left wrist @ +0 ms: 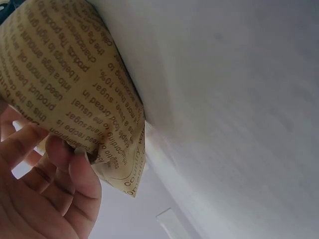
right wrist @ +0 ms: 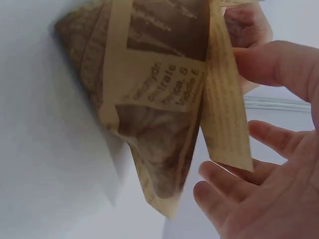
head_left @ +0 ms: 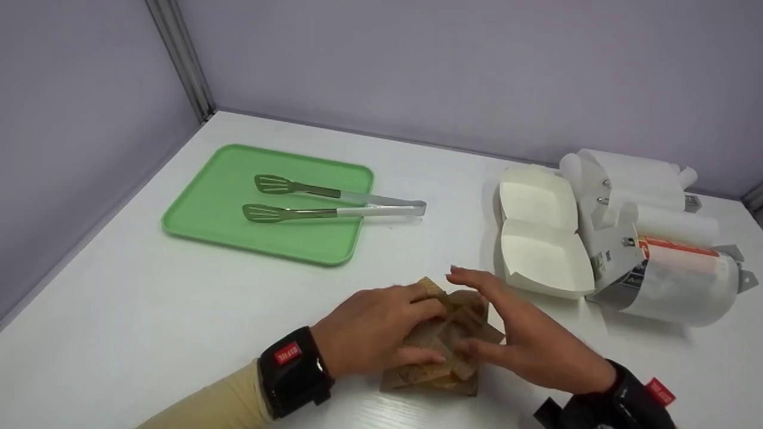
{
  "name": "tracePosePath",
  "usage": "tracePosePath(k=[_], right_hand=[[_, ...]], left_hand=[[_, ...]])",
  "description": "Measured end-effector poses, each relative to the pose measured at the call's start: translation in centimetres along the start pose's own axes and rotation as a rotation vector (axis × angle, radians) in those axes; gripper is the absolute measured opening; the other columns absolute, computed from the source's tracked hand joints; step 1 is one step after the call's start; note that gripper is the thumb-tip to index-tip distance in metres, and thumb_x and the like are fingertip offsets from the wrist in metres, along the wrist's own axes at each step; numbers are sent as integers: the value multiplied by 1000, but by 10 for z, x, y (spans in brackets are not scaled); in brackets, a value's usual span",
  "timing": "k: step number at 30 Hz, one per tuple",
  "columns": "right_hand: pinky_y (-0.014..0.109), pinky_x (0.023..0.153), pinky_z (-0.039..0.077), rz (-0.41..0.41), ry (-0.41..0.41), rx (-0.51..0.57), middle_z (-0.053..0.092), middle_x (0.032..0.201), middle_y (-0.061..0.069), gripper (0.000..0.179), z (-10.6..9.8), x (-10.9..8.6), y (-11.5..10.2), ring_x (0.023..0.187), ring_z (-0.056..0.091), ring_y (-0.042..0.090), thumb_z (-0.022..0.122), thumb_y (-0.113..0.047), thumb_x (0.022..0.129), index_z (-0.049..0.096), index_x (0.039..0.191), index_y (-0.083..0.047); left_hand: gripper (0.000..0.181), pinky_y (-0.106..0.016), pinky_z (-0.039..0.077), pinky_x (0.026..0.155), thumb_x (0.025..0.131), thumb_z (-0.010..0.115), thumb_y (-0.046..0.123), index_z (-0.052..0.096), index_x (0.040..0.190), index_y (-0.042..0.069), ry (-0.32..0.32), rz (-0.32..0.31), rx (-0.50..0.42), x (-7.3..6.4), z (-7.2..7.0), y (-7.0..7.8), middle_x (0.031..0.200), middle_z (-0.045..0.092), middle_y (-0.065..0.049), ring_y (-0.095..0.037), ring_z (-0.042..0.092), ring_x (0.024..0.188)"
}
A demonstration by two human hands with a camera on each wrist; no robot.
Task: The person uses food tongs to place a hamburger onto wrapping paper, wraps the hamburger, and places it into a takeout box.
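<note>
A printed brown sheet of food wrapping paper (head_left: pixel 444 339) lies folded into a bundle on the white table near the front; what it wraps is hidden. My left hand (head_left: pixel 375 328) pinches the paper's edge at the left, thumb and fingertips together on it in the left wrist view (left wrist: pixel 55 184). On the other side my right hand (head_left: pixel 530 339) has its fingers spread apart. Its thumb is right at a raised paper flap in the right wrist view, with the other fingers (right wrist: pixel 229 181) loosely bent beside the flap.
Metal tongs (head_left: pixel 381 211) lie across a green tray (head_left: pixel 202 208) at the back left, handles past its rim. An opened white clamshell box (head_left: pixel 542 259) stands right of the hands. Beside it is a holder with several white rolls (head_left: pixel 685 286). Walls (head_left: pixel 417 71) border the table.
</note>
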State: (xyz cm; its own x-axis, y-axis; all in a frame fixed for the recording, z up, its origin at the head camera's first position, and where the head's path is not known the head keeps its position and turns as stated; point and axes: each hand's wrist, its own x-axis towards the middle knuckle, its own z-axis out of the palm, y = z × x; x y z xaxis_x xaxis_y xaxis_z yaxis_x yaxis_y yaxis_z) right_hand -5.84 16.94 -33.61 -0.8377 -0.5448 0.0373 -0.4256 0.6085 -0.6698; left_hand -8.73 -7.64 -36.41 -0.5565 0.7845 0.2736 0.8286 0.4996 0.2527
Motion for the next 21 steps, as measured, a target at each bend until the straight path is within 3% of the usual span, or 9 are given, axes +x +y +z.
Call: tracePosePath(k=[3,6,9,10,13,17,21], right_hand=[[36,106,50,-87,120,-119,47,148,-12,56,1,-1,-5,136,49,11,79,-22,89,53,138,-29],[26,89,53,-200,196,-188,60,120,-16,32,3,-1,-9,110,57,5,80,-16,87,66,113,-26],[20,73,51,-229,155,-187,62,97,-17,17,6,0,-11,88,55,0,78,-18,89,68,99,-27],[19,70,50,-203,119,-177,62,94,-18,14,8,0,-11,84,54,-1,77,-20,90,68,98,-27],[18,65,48,-110,25,-174,59,90,-16,12,12,2,-9,79,52,-1,75,-23,92,65,99,-25],[18,65,45,-7,-58,-211,53,90,-14,28,15,2,-9,80,51,1,76,-28,91,61,114,-22],[27,84,54,55,-109,-297,62,120,-12,58,15,1,-12,105,60,5,74,-40,91,54,142,-21]], left_hand=[[53,-24,57,82,90,65,61,68,124,20,5,1,27,0,-1,0,122,62,5,-8,62,105],[56,-22,56,80,88,66,63,71,121,19,10,7,56,1,-2,0,120,62,4,-9,61,105],[60,-21,55,80,85,66,67,73,121,19,13,15,57,1,-2,1,121,62,3,-9,59,105],[62,-21,54,79,85,65,69,73,121,19,16,17,57,0,-2,1,119,61,3,-9,59,104],[66,-22,55,81,83,64,72,72,123,20,21,24,55,0,-2,1,120,61,3,-9,58,104],[68,-22,54,81,81,68,72,72,123,18,30,31,70,-1,-2,1,120,61,3,-10,57,102],[73,-22,54,81,81,67,72,71,125,14,20,33,94,-2,-4,0,121,64,3,-9,58,101]])
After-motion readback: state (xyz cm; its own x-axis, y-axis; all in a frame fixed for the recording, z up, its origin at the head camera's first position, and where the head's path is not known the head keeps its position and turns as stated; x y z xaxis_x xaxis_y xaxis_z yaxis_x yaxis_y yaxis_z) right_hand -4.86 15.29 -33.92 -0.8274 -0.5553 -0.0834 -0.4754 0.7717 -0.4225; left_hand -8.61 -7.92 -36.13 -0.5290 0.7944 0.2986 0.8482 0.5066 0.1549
